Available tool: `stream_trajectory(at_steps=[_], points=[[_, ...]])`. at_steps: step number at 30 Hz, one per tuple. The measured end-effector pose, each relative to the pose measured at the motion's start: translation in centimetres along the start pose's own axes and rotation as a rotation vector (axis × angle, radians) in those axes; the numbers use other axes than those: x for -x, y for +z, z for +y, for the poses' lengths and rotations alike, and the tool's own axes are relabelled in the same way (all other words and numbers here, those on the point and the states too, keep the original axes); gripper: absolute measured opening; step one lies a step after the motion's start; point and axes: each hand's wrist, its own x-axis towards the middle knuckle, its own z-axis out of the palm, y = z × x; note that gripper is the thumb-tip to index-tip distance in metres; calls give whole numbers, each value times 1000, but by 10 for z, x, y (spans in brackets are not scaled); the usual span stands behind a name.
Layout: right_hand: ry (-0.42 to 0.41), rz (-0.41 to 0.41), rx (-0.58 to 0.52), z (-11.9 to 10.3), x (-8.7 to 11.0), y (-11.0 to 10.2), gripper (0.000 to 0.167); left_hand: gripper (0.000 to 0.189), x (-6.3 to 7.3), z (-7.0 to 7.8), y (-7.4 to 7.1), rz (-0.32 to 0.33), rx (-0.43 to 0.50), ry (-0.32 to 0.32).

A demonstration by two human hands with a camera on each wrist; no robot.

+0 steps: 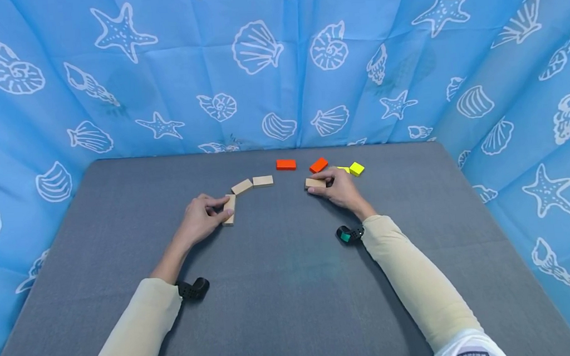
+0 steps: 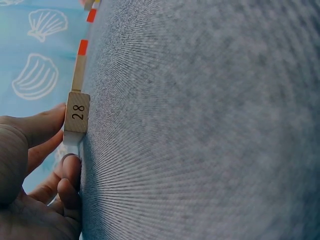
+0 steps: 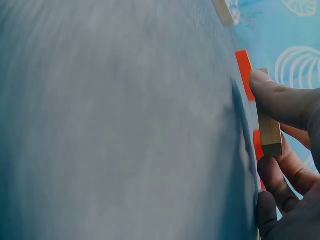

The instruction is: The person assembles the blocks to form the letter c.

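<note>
My left hand [image 1: 201,217] pinches a plain wooden block [image 1: 229,211] between thumb and fingers at the left of the table; its end [image 2: 77,114] bears the number 28. Just beyond it lie two more plain wooden blocks [image 1: 243,187] [image 1: 263,181], angled into a curve. With thumb and fingers, my right hand [image 1: 341,190] grips another plain wooden block [image 1: 315,183], which has a shadow beneath it in the right wrist view. Behind that hand an orange-red block [image 1: 318,165] lies slanted, and a second orange-red block [image 1: 286,165] lies further left.
Two yellow blocks [image 1: 357,169] [image 1: 343,169] lie right of the slanted orange-red one, the nearer-left partly hidden by my right hand. The grey cloth-covered table [image 1: 294,289] ends at a blue shell-patterned curtain [image 1: 181,69], which also runs along both sides.
</note>
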Motion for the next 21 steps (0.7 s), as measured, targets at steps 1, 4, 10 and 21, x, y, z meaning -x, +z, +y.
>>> stream_trajectory(at_steps=[1, 4, 10, 21], points=[[2, -4, -5, -2, -1, 2, 35, 41, 0, 0, 0, -2, 3, 1], [35, -17, -10, -10, -6, 10, 36, 41, 0, 0, 0, -2, 9, 0], [93, -26, 7, -23, -15, 29, 37, 41, 0, -1, 0, -1, 14, 5], [105, 8, 83, -35, -27, 54, 36, 41, 0, -1, 1, 4, 11, 19]])
